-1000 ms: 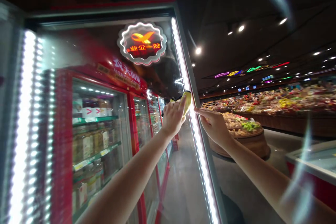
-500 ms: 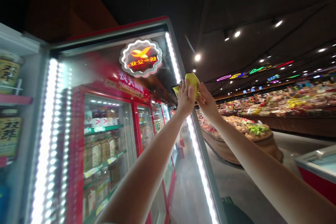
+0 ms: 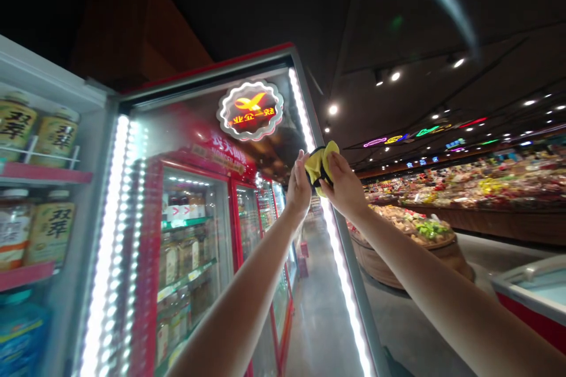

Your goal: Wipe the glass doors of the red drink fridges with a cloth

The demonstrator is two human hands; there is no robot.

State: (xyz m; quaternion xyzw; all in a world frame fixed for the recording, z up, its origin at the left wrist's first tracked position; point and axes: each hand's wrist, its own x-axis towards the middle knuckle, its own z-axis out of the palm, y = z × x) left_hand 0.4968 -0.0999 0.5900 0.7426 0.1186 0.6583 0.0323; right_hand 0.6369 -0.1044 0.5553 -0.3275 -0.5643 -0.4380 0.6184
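Note:
A yellow cloth with dark edging is bunched against the outer frame of an open glass cooler door, beside its lit LED strip. My right hand grips the cloth from the right side, fingers bent over it. Just left of the cloth is my left hand, on the inner side of the door edge, palm toward the glass, its fingers extended upward. Higher on the glass, a glowing scalloped sign shows mirrored characters.
Shelves of bottles stand at the left. Red coolers show through the door glass. Produce displays are at the right, with a red and white chest freezer at the lower right edge.
My left hand has come off the cloth and moved slightly left, its fingers now extended. The cloth is now bunched in my right hand. The view has shifted, showing more of the left shelves.

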